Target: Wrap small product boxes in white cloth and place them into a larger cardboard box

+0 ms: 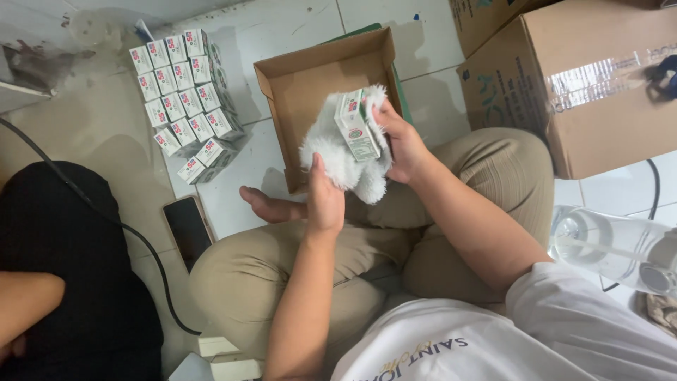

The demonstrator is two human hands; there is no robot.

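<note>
Both hands hold a white fluffy cloth (338, 159) over the lap: the left hand (324, 201) has its grip clamped on the cloth from below, the right hand (402, 144) pinches a small white carton (356, 123) against it. Just behind it lies an open cardboard tray (310, 77); stacked matching cartons (183, 92) stand farther left of the tray.

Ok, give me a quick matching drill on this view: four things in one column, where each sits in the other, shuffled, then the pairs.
Things:
1. small box
2. white plush toy
3. phone
4. stacked small boxes

Places:
A. flat on the tiles by the knee
B. top left on the floor
C. against the toy, under the right hand
D. held over the open carton, left hand beneath

Pairs: 1-C, 2-D, 3-A, 4-B
</note>
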